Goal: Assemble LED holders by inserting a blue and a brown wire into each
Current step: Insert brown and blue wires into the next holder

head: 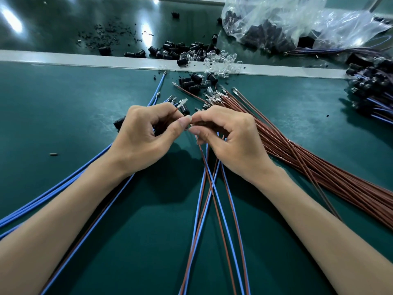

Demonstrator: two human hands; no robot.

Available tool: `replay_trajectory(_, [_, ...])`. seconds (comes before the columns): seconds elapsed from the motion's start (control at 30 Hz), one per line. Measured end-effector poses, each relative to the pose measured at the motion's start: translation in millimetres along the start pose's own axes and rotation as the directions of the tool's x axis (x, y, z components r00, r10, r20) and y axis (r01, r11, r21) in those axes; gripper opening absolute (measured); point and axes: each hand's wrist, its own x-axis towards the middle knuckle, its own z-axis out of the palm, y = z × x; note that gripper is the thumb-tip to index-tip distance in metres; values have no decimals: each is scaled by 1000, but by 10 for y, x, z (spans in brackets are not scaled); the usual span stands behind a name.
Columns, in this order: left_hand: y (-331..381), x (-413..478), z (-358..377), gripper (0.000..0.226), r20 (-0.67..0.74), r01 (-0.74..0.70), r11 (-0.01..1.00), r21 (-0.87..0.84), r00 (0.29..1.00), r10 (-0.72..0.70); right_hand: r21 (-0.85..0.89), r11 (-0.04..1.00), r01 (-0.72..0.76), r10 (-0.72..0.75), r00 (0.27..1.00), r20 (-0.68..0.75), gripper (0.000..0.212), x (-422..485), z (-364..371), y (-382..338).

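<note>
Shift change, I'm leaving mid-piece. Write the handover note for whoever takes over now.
Left hand: pinches a thin brown wire beside a black holder.
Right hand: pinches a blue-and-brown wire bunch trailing below.
Stock: brown wires right, blue wires left, loose holders ahead.
Done: wired pile far right.
Left: seat this one's wires, then the remaining holders.

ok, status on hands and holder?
Left hand pinches thin brown wire; right hand grips blue and brown wires. Hands close together. Black LED holder just beyond left fingers. Brown bundle lies apart, right.
</note>
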Motion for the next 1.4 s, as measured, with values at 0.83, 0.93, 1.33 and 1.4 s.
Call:
replay_trajectory(0.83, [-19, 31, -4, 12, -138, 44, 966, -255, 987, -81, 47, 996, -69, 72, 995, -62, 13, -5, 26, 14])
replay_trajectory(0.93, [-9, 19, -7, 9, -88, 70, 969, -236, 992, -93, 29, 999, -35, 37, 998, -54, 11, -1, 26, 14])
replay_trajectory(1.33, [13, 2, -18, 22, 126, 102, 987, -126, 988, -86, -49, 999, 21, -22, 1000, -21, 11, 19, -9, -17])
replay_trajectory(1.4, [19, -1, -22, 24, 155, 108, 985, -133, 984, -87, -58, 998, 30, -31, 999, -19, 11, 21, -9, -22])
